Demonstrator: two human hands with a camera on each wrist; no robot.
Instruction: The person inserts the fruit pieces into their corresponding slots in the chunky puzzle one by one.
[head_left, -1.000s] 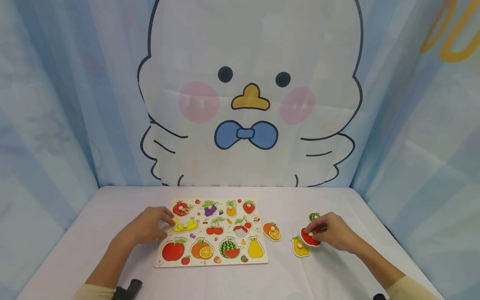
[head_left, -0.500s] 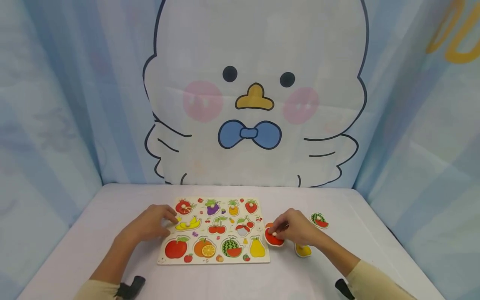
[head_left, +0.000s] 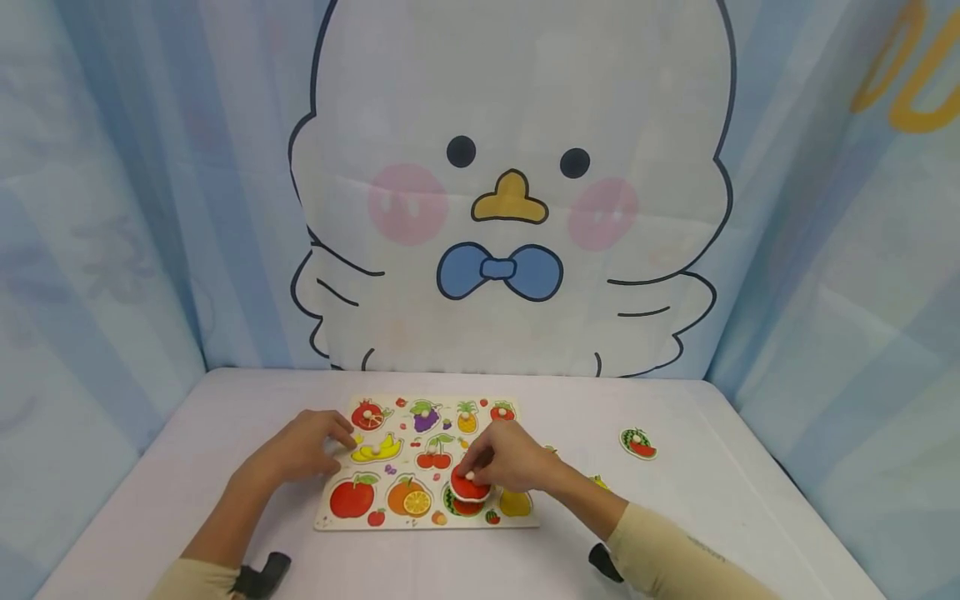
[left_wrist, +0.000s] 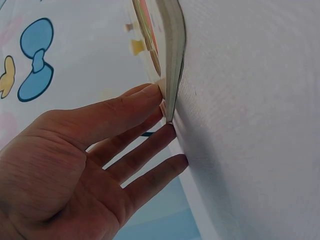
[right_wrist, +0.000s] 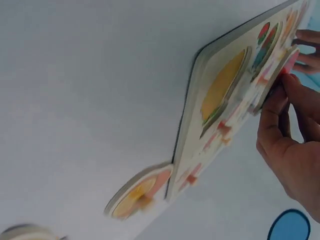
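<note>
My left hand (head_left: 302, 448) rests at the left edge of the white fruit puzzle board (head_left: 348, 523). In the left wrist view its thumb (left_wrist: 122, 112) touches the board's corner, with the other fingers stretched out beyond. My right hand (head_left: 513, 457) pinches the knob of a red fruit-shaped puzzle piece (head_left: 468, 483). That piece is tilted above the printed watermelon (head_left: 457, 507) in the board's front row. The right wrist view shows the same piece edge-on (right_wrist: 272, 82) between thumb and fingers. Part of the board lies hidden behind my right hand.
A watermelon piece (head_left: 638, 443) lies on the white table to the right. An orange piece (right_wrist: 140, 192) sits by the board's right edge. Behind my right forearm, a yellow pear piece (head_left: 600, 482) is mostly hidden. Knobbed bananas (head_left: 377, 450) and grapes (head_left: 425, 417) sit in the board.
My right hand has carried the red piece leftward from beside the pear piece, past the orange piece, to over the board's front row. My left hand stays at the board's left edge.
</note>
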